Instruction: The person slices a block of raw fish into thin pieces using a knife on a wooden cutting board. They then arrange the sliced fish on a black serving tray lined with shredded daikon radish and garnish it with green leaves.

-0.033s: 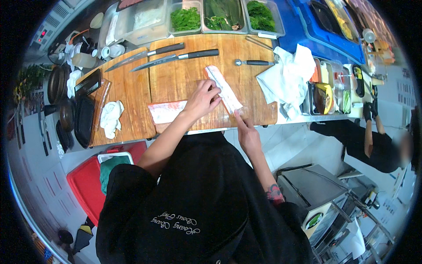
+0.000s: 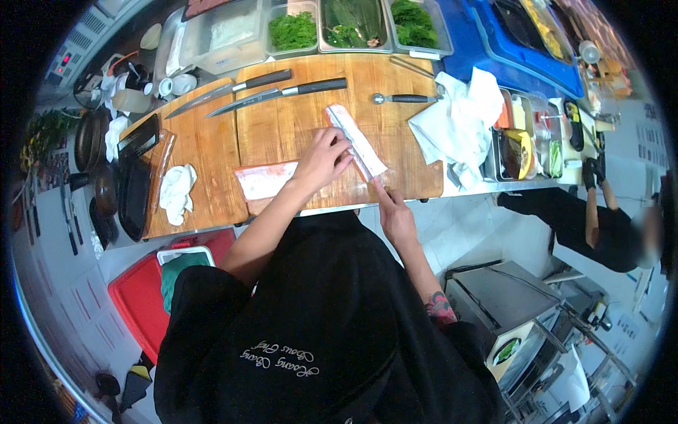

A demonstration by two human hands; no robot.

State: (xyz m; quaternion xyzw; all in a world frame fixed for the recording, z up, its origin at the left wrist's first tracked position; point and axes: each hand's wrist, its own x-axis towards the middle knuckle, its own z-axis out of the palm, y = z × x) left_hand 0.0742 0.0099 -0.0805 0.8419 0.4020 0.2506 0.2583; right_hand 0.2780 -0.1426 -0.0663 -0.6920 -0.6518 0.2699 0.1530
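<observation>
A long pale strip of fish [image 2: 366, 152] with orange edges lies slantwise on the wooden cutting board [image 2: 296, 127]. Curled fingers of my left hand [image 2: 326, 157] press on its left side about midway. My right hand [image 2: 397, 218] is closed at the strip's near end, index finger stretched forward. From under that finger a thin grey blade, seemingly a knife, runs along the strip's left edge; my hand hides the handle. Beside my left wrist lies a second pale fish piece [image 2: 265, 181], partly covered by that hand.
Two long knives [image 2: 304, 87] lie at the board's far side, a small scoop [image 2: 406, 99] right of them. White cloths [image 2: 462, 120] are heaped at right; another cloth [image 2: 178, 192] lies left. Tubs of greens [image 2: 293, 30] line the back. Another person [image 2: 600, 233] stands far right.
The whole picture has shifted slightly to the left. Both hands and the fish strip keep nearly the same positions on the board.
</observation>
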